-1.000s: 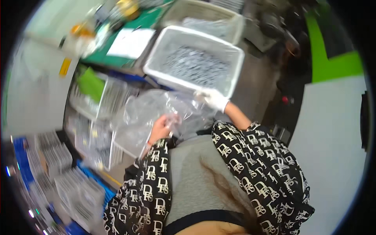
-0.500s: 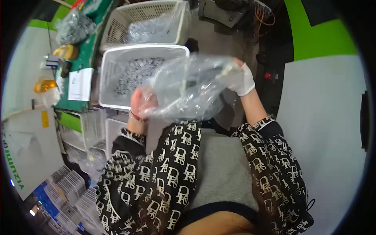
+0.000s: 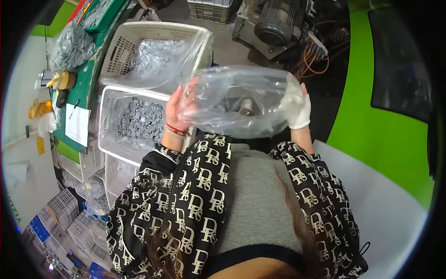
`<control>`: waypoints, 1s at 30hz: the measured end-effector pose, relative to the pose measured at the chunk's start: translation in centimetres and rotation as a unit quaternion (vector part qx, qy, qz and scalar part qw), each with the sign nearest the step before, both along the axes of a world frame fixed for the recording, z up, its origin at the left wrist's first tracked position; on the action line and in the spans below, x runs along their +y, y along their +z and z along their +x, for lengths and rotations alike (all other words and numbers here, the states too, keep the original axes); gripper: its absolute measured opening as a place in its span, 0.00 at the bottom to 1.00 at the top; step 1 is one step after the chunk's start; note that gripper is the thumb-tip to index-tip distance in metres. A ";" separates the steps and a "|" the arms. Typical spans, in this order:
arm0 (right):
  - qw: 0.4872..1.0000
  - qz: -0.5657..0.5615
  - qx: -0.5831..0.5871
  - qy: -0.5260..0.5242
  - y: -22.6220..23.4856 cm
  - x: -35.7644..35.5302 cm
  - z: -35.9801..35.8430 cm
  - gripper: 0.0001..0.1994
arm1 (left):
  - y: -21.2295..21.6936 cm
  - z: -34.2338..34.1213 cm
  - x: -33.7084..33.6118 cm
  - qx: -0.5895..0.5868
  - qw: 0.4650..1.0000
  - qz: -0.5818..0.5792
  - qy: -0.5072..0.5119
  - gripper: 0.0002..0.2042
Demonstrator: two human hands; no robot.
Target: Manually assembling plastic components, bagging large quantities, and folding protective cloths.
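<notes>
A clear plastic bag (image 3: 241,103), stretched sideways and held up in front of my body, spans the space between my two hands. My bare left hand (image 3: 180,108), with a red band at its wrist, grips the bag's left side, fingers partly behind the film. At the other end, my right hand (image 3: 299,110) in a white glove is closed on the bunched plastic. Just left of the bag stands a white bin (image 3: 104,122) lined with clear film, holding many small grey round pieces (image 3: 141,118).
Beyond it is a slotted white crate (image 3: 114,60) with bagged grey pieces. A green-topped table (image 3: 83,93) at the left bears a paper sheet (image 3: 77,124), a pen and a filled bag (image 3: 72,46). A motor (image 3: 277,23) and orange cables (image 3: 309,60) lie ahead.
The bag is spread wider and puffed out between my hands. My right hand has moved a little right and lower; the whole view has shifted, showing more of the motor ahead.
</notes>
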State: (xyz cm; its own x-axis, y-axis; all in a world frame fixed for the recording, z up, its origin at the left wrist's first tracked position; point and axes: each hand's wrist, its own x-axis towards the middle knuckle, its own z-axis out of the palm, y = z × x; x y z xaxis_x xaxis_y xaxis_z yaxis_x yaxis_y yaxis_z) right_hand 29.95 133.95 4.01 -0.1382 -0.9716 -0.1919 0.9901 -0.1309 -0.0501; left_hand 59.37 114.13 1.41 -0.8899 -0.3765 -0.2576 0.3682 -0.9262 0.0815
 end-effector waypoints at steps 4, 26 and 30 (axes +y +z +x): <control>0.981 0.109 0.154 0.046 0.8 -2.8 -5.6 0.17 | 1.7 -4.8 -1.8 -0.241 0.962 -0.084 0.102 0.18; 0.918 0.157 -0.026 0.364 -0.6 -43.2 -18.5 0.12 | 1.3 -9.4 -15.4 -0.519 0.792 -0.119 0.297 0.14; 0.917 0.188 0.019 0.352 -2.4 -50.6 -17.7 0.13 | 0.8 -11.7 -17.5 -0.243 0.878 -0.025 0.411 0.11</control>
